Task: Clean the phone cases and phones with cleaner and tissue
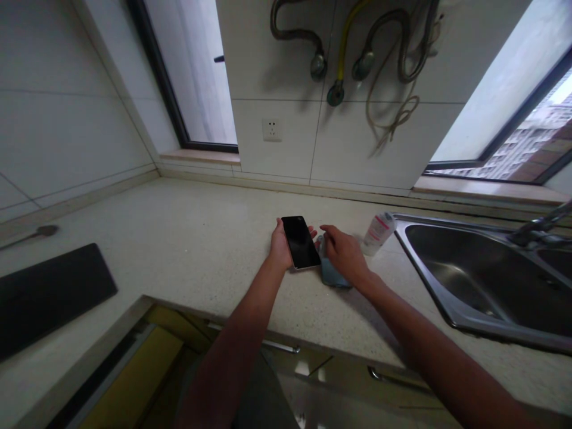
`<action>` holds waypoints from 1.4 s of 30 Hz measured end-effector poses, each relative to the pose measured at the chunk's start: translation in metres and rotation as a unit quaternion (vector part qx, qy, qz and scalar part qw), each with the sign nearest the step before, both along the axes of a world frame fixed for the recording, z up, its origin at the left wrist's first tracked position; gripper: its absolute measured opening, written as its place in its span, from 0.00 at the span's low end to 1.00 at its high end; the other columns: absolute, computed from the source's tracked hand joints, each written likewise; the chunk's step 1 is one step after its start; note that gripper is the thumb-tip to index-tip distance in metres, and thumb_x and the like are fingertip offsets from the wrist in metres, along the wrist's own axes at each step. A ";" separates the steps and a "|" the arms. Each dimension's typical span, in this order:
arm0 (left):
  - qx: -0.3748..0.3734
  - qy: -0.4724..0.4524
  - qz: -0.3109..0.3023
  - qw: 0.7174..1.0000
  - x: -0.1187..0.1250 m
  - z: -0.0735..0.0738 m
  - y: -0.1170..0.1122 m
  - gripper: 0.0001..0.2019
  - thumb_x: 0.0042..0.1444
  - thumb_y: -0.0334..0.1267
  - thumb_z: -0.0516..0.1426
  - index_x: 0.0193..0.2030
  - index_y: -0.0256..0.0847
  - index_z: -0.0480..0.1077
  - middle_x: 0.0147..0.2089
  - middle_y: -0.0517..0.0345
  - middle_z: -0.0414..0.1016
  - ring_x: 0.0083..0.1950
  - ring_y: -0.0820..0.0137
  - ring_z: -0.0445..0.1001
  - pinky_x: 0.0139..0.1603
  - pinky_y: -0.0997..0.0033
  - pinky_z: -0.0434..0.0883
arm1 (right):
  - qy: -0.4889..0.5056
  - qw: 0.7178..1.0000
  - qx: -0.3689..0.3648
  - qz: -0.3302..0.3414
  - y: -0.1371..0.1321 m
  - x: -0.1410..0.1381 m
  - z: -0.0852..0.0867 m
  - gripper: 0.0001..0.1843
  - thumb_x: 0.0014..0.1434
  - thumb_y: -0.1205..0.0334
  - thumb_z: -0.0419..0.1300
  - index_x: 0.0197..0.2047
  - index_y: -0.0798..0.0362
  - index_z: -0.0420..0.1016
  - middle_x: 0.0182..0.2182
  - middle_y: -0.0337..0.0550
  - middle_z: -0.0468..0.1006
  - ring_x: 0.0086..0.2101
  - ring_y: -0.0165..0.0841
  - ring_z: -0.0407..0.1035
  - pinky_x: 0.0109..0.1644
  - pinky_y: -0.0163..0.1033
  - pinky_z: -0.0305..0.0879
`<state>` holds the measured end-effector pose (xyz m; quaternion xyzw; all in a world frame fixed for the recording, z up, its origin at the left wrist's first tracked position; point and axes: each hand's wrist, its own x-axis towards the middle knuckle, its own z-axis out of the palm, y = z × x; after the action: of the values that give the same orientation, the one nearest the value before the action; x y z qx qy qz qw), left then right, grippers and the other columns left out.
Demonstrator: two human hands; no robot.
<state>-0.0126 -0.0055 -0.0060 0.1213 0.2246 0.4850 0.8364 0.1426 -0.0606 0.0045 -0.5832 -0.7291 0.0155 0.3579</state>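
Observation:
My left hand (280, 245) holds a black smartphone (301, 242) with its dark screen facing up, just above the speckled stone countertop (192, 238). My right hand (343, 254) sits close to the phone's right side, with its fingers curved over a pale blue flat object (334, 277) on the counter. That object looks like a second phone or a phone case, and the hand hides its upper part. Whether the right hand grips it or only rests on it is unclear.
A white bottle with a pink label (378, 233) stands just right of my hands, next to a steel sink (473, 274) with a tap (540, 229). A black flat board (49, 298) and a spoon (31, 235) lie at the left. Hoses (339, 53) hang on the tiled wall.

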 end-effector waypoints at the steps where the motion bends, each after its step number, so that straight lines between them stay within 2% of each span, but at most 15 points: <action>1: -0.004 0.006 -0.007 1.000 0.000 0.000 0.000 0.35 0.63 0.63 0.41 0.53 0.34 0.71 0.43 0.38 0.79 0.43 0.53 0.80 0.45 0.51 0.74 | 0.032 0.999 0.011 0.015 0.002 0.001 -0.002 0.19 0.65 0.64 0.48 0.53 0.56 0.73 0.37 0.51 0.82 0.35 0.37 0.75 0.39 0.40 0.68; 3: -0.008 0.017 -0.031 0.999 0.002 -0.001 0.000 0.35 0.63 0.63 0.41 0.51 0.33 0.72 0.41 0.39 0.80 0.41 0.53 0.80 0.43 0.51 0.75 | 0.117 0.992 0.008 0.045 0.008 0.002 -0.007 0.20 0.65 0.59 0.48 0.55 0.56 0.71 0.39 0.50 0.80 0.33 0.35 0.75 0.39 0.40 0.70; 6: -0.009 0.036 -0.079 0.996 0.003 -0.001 -0.001 0.34 0.62 0.62 0.43 0.47 0.33 0.74 0.37 0.40 0.80 0.37 0.53 0.80 0.39 0.53 0.76 | 0.253 0.965 -0.028 0.062 0.015 0.002 -0.017 0.22 0.63 0.53 0.53 0.57 0.53 0.67 0.42 0.48 0.78 0.29 0.32 0.74 0.33 0.38 0.71; 8: -0.008 0.054 -0.111 0.992 0.004 -0.001 -0.003 0.32 0.62 0.61 0.44 0.45 0.33 0.75 0.33 0.41 0.79 0.33 0.55 0.80 0.34 0.56 0.76 | 0.305 0.950 -0.039 0.054 0.019 0.001 -0.023 0.24 0.60 0.51 0.57 0.56 0.53 0.67 0.45 0.49 0.78 0.30 0.32 0.74 0.32 0.37 0.72; 10: -0.001 0.065 -0.134 0.989 0.005 -0.001 -0.006 0.29 0.62 0.58 0.46 0.43 0.33 0.75 0.30 0.42 0.78 0.29 0.57 0.79 0.29 0.59 0.75 | 0.317 0.947 -0.040 0.043 0.020 0.001 -0.025 0.24 0.58 0.52 0.59 0.55 0.53 0.68 0.45 0.50 0.78 0.32 0.33 0.75 0.34 0.38 0.72; 13: 0.009 0.064 -0.145 0.987 0.008 -0.001 -0.010 0.25 0.62 0.53 0.47 0.42 0.33 0.75 0.28 0.44 0.78 0.28 0.58 0.78 0.29 0.61 0.75 | 0.279 0.960 -0.028 0.029 0.019 0.001 -0.025 0.23 0.60 0.53 0.57 0.56 0.54 0.70 0.42 0.49 0.80 0.33 0.36 0.75 0.38 0.42 0.74; 15: 0.010 0.064 -0.141 0.988 0.012 0.000 -0.013 0.22 0.63 0.51 0.49 0.42 0.33 0.75 0.28 0.45 0.78 0.30 0.59 0.79 0.32 0.60 0.76 | 0.231 0.972 0.002 0.037 0.016 0.000 -0.023 0.22 0.62 0.56 0.54 0.57 0.54 0.72 0.44 0.50 0.81 0.38 0.38 0.77 0.45 0.47 0.74; 18: 0.012 0.056 -0.103 0.993 0.021 0.000 -0.016 0.19 0.64 0.46 0.48 0.39 0.35 0.75 0.28 0.47 0.78 0.33 0.60 0.79 0.37 0.61 0.76 | 0.129 0.983 0.055 0.121 0.011 -0.002 -0.023 0.21 0.63 0.65 0.51 0.56 0.51 0.75 0.53 0.49 0.79 0.53 0.39 0.73 0.59 0.51 0.68; 21: 0.000 0.035 -0.045 0.998 0.026 -0.001 -0.015 0.17 0.64 0.44 0.49 0.35 0.37 0.74 0.27 0.50 0.77 0.35 0.61 0.79 0.41 0.61 0.76 | 0.029 0.975 0.080 0.205 0.008 -0.004 -0.024 0.25 0.61 0.71 0.49 0.58 0.49 0.74 0.59 0.47 0.74 0.60 0.37 0.67 0.64 0.51 0.63; 25: -0.045 0.036 -0.025 0.998 0.022 -0.004 -0.009 0.19 0.62 0.51 0.52 0.35 0.36 0.73 0.26 0.51 0.75 0.32 0.61 0.78 0.39 0.62 0.76 | -0.032 0.954 0.099 0.281 0.004 -0.005 -0.020 0.24 0.61 0.71 0.50 0.57 0.49 0.75 0.55 0.48 0.78 0.57 0.38 0.70 0.62 0.52 0.65; 28: -0.070 0.050 -0.016 0.996 0.016 -0.006 -0.003 0.22 0.61 0.55 0.53 0.36 0.36 0.73 0.23 0.53 0.72 0.27 0.63 0.76 0.32 0.64 0.75 | -0.059 0.930 0.117 0.343 -0.002 -0.008 -0.009 0.20 0.61 0.71 0.52 0.50 0.50 0.79 0.48 0.47 0.82 0.51 0.38 0.73 0.58 0.50 0.68; 31: -0.077 0.064 0.039 0.994 0.012 -0.007 0.003 0.21 0.62 0.55 0.52 0.35 0.37 0.70 0.22 0.54 0.72 0.23 0.66 0.74 0.25 0.69 0.72 | -0.085 0.915 0.117 0.377 -0.009 -0.010 0.003 0.16 0.60 0.70 0.52 0.43 0.50 0.80 0.40 0.46 0.83 0.45 0.37 0.73 0.52 0.46 0.70; 35: -0.057 0.066 0.118 0.989 0.008 -0.004 0.004 0.18 0.63 0.54 0.51 0.33 0.40 0.66 0.24 0.56 0.73 0.22 0.68 0.74 0.23 0.72 0.70 | -0.107 0.913 0.069 0.388 -0.010 -0.005 0.007 0.14 0.60 0.66 0.51 0.35 0.50 0.79 0.33 0.45 0.81 0.38 0.36 0.72 0.47 0.43 0.68; 38: -0.027 0.032 0.099 0.994 0.005 -0.003 0.001 0.21 0.63 0.57 0.49 0.33 0.40 0.66 0.27 0.54 0.74 0.25 0.67 0.75 0.24 0.70 0.71 | -0.098 0.919 0.051 0.379 -0.001 0.004 0.002 0.13 0.59 0.66 0.51 0.30 0.50 0.76 0.27 0.43 0.78 0.32 0.34 0.70 0.41 0.40 0.66; 42: 0.011 0.007 0.080 0.997 0.001 -0.005 -0.002 0.22 0.63 0.56 0.46 0.33 0.40 0.68 0.30 0.50 0.77 0.27 0.65 0.75 0.25 0.67 0.71 | -0.102 0.932 0.040 0.345 0.011 0.017 -0.005 0.12 0.59 0.67 0.51 0.31 0.52 0.76 0.27 0.42 0.78 0.30 0.33 0.70 0.39 0.38 0.64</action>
<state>-0.0118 -0.0071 -0.0109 0.1151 0.2343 0.5520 0.7919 0.1599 -0.0496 -0.0008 -0.2797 -0.9180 0.0493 0.2768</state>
